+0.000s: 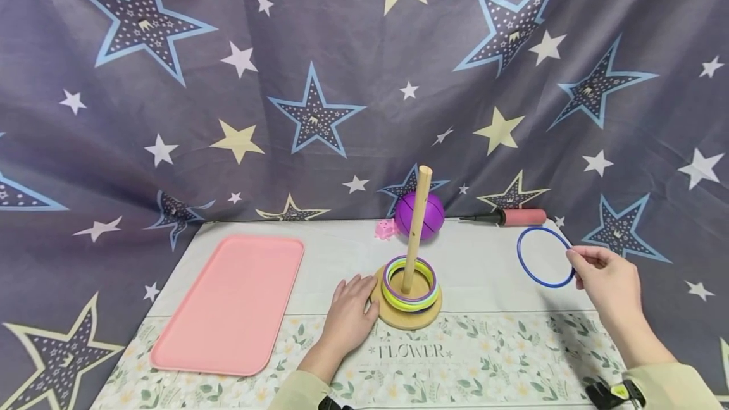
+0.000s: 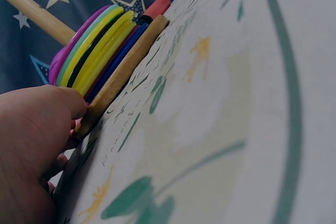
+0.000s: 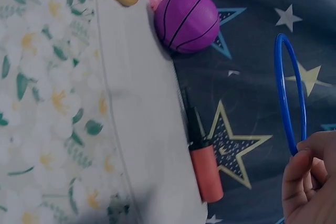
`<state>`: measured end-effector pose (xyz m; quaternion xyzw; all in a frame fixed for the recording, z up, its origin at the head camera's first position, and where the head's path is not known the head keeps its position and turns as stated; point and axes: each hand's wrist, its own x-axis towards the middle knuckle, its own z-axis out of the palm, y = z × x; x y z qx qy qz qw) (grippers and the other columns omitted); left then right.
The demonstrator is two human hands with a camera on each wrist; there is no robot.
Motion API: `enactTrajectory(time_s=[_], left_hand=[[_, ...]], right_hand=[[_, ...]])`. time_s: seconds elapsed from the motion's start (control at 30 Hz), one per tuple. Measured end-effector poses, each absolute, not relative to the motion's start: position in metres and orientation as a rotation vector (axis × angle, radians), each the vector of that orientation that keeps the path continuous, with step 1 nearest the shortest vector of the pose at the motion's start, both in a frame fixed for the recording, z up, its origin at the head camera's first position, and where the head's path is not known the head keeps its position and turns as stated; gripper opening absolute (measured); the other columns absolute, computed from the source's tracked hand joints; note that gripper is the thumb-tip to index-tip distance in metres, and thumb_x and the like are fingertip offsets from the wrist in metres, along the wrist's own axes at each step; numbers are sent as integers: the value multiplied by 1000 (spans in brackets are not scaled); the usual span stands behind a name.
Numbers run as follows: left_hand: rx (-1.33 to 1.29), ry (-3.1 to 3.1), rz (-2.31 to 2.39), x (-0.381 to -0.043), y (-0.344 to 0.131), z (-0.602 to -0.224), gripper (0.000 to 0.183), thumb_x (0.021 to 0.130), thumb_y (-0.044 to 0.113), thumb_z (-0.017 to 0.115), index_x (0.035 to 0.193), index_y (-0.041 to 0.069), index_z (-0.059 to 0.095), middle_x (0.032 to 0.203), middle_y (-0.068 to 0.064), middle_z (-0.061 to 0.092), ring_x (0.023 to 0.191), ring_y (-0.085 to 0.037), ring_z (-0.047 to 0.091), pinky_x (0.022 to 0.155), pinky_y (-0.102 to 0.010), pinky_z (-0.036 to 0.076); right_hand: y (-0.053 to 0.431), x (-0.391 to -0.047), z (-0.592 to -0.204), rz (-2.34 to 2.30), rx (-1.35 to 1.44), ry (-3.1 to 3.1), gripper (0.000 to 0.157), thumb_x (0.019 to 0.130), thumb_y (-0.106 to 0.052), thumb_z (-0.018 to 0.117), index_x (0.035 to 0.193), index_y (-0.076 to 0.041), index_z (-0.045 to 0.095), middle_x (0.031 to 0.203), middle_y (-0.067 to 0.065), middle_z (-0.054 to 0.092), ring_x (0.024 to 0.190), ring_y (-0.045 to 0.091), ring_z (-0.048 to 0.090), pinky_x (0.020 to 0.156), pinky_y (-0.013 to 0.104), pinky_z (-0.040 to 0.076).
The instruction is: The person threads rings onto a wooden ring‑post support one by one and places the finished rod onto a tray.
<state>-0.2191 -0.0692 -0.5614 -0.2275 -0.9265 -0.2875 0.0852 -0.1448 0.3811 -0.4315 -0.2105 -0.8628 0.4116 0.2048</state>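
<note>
My right hand (image 1: 612, 280) pinches a blue ring (image 1: 519, 257) by its edge, held above the table's right side. In the right wrist view the same blue ring (image 3: 284, 95) appears nearly edge-on between thumb and fingers. A wooden peg (image 1: 418, 226) rises from a round wooden base (image 1: 407, 320) in the middle. Several coloured rings (image 1: 393, 299), a purple one on top, lie stacked around it. My left hand (image 1: 348, 316) rests with extended fingers at the left edge of the base; the left wrist view shows the hand (image 2: 37, 140) touching it beside the stack.
A pink tray (image 1: 228, 305) lies on the left. Behind the peg sit a purple ball (image 1: 433, 215) and a small pink object (image 1: 386, 229). A red and black hand pump (image 1: 521, 217) lies at the back right. A starry curtain (image 1: 353, 37) hangs behind the table.
</note>
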Motion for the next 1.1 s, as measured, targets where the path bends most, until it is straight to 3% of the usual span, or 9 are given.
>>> enactTrajectory(time_s=[0.4, 0.73, 0.93, 1.1], left_hand=[[-681, -2757, -861, -219, -68, -560, 50, 108, 20, 66, 155, 1, 61, 156, -17, 62, 154, -41, 47, 132, -65, 23], [-671, -2757, -867, -219, -69, -561, 50, 108, 20, 67, 154, 1, 62, 156, -17, 62, 154, -41, 48, 132, -65, 23], [-675, -2755, -878, -219, -68, -560, 50, 108, 20, 66, 154, 0, 62, 157, -18, 62, 154, -42, 47, 132, -65, 23], [-676, -2756, -884, -219, -69, -560, 50, 108, 20, 66, 154, 0, 62, 157, -18, 62, 154, -41, 47, 132, -65, 22]], right_hand=[[357, -157, -397, 1290, -408, -2328, 32, 108, -26, 73, 118, 5, 74, 73, -5, 71, 59, 11, 64, 53, 22, 56], [339, -164, -371, 1275, -309, -2355, 35, 109, -33, 73, 121, 1, 74, 75, -6, 71, 59, 15, 65, 51, 24, 53], [328, -170, -356, 1319, -270, -2341, 28, 109, -29, 73, 119, -2, 75, 76, -7, 71, 58, 16, 64, 52, 24, 53], [318, -174, -347, 1336, -230, -2334, 32, 109, -27, 73, 123, 2, 74, 77, -10, 71, 57, 14, 62, 52, 23, 53]])
